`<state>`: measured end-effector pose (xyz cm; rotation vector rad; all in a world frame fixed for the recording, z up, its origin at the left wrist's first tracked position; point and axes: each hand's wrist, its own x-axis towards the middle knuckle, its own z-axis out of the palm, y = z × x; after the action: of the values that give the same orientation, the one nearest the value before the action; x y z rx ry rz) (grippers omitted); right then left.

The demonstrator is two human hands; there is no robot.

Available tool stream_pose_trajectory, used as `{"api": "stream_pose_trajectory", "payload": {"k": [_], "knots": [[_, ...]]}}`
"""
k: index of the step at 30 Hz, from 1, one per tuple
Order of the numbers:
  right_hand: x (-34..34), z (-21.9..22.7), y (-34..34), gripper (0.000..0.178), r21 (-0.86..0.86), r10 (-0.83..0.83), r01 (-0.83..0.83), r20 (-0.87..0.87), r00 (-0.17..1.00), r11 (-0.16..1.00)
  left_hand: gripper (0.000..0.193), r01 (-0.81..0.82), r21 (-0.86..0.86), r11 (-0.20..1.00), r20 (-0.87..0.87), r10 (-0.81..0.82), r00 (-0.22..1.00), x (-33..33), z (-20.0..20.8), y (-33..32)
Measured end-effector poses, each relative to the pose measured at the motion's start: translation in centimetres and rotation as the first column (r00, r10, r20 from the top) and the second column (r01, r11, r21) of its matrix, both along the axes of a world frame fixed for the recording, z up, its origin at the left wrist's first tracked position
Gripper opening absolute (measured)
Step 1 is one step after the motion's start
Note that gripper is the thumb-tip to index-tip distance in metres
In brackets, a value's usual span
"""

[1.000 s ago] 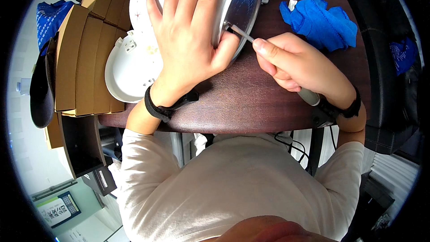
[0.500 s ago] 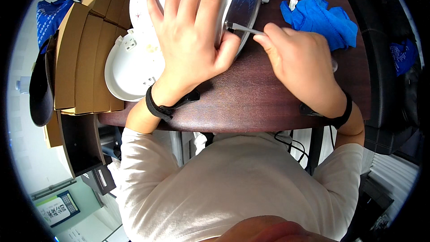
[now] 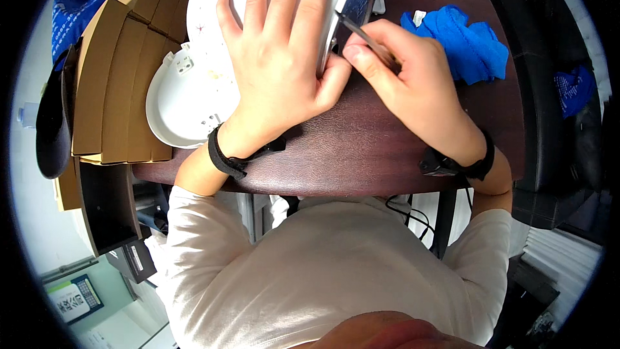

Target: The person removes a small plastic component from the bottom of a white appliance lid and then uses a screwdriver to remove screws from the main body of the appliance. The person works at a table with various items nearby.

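Observation:
A white rounded appliance (image 3: pixel 210 16) with a glossy dark disc face (image 3: pixel 359 1) stands tilted on its side at the far middle of the table; its far part is cut off by the picture's edge. My left hand (image 3: pixel 278 64) lies flat on the white housing, fingers spread, thumb near the rim of the disc. A slim grey metal tool with a dark tip (image 3: pixel 361 34) is pinched in my right hand (image 3: pixel 416 74). That tip is at the seam between housing and disc; whether it touches is unclear. Its exact kind cannot be made out.
A shallow white round part (image 3: pixel 181 106) adjoins the housing on the left. Cardboard boxes (image 3: pixel 116 84) stand along the table's left side. A crumpled blue cloth (image 3: pixel 475 48) lies right of my right hand on the dark red-brown table (image 3: pixel 355 148).
My right hand has moved up and left, closer to the appliance, and the tool now points more steeply with its tip higher along the seam. My left hand keeps its hold-down place.

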<state>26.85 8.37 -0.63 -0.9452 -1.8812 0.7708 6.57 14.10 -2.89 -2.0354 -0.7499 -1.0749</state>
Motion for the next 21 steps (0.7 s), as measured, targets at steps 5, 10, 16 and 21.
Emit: {"api": "stream_pose_trajectory", "payload": {"k": [5,10,16,21], "knots": [[-1.4,0.8,0.4,0.012,0.135,-0.023,0.018,0.04,0.999,0.991,0.069,-0.079,0.061,0.995,-0.121,0.086,0.989,-1.1,0.1,0.2],[-1.6,0.7,0.4,0.011,0.143,-0.018,0.013,0.038,0.999,0.99,0.068,-0.078,0.073,0.994,-0.107,0.086,0.991,-0.9,0.2,0.2],[-1.2,1.0,0.4,0.012,0.136,0.014,-0.027,0.101,0.995,0.99,0.069,-0.096,0.094,0.991,-0.12,0.107,0.987,-0.9,-0.1,0.3],[-0.8,0.5,0.7,0.015,0.366,-0.028,-0.06,0.23,0.973,0.928,0.072,-0.105,0.04,0.994,-0.115,0.109,0.987,-0.9,0.2,0.0]]}}
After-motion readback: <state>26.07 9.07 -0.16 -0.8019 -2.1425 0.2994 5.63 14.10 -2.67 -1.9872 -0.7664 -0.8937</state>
